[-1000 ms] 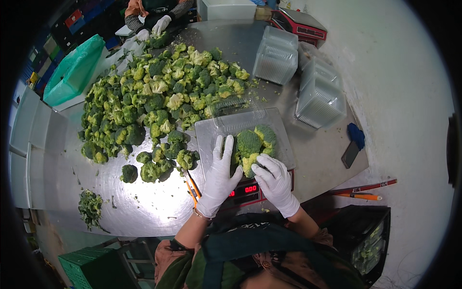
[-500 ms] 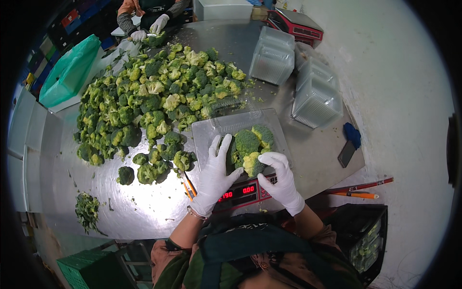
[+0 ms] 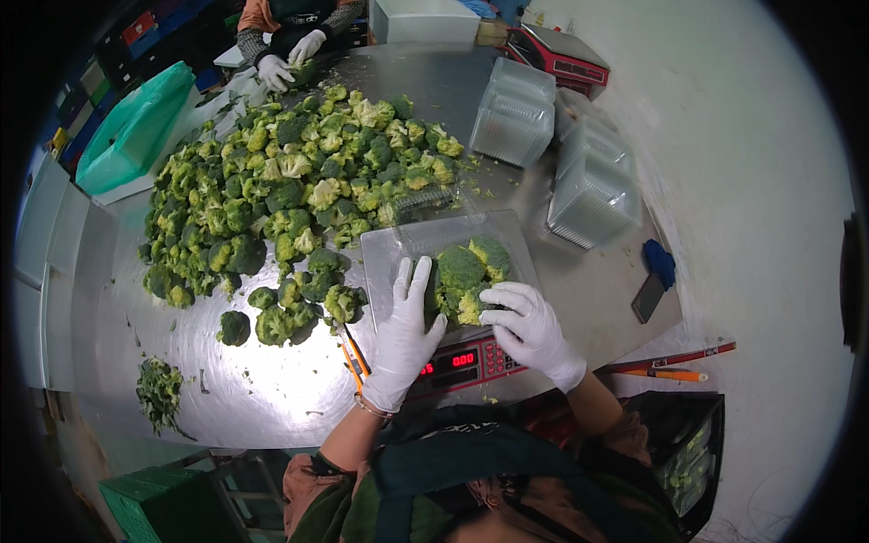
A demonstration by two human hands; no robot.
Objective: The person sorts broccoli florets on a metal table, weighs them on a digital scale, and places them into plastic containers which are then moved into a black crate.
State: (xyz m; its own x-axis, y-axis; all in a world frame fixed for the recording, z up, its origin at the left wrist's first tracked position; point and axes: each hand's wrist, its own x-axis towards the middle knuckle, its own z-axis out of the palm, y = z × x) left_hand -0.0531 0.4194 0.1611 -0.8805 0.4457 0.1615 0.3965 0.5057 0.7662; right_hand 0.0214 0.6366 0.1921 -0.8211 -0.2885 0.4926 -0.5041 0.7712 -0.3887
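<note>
Several broccoli florets (image 3: pixel 460 270) sit in a clear plastic clamshell container (image 3: pixel 418 237), its lid tilted open at the back. The container rests on the metal pan of a red digital scale (image 3: pixel 480 369) with lit red digits. My left hand (image 3: pixel 405 330), in a white glove, lies along the container's left side with fingers stretched and thumb apart. My right hand (image 3: pixel 534 335), also gloved, has its fingers bent round a floret at the front right of the container. Its fingertips partly cover that floret.
A large broccoli heap (image 3: pixel 290 181) spreads over the steel table (image 3: pixel 262 398). An orange-handled knife (image 3: pixel 355 357) lies beside my left hand. Stacked clear containers (image 3: pixel 511 118) stand far right, near a phone (image 3: pixel 648 297). Across the table, a gloved co-worker (image 3: pixel 308 45) handles broccoli.
My right hand has shifted slightly and turned flatter over the front floret, which sits lower in the container. The scale's digits have changed. The co-worker's hands have moved on their broccoli.
</note>
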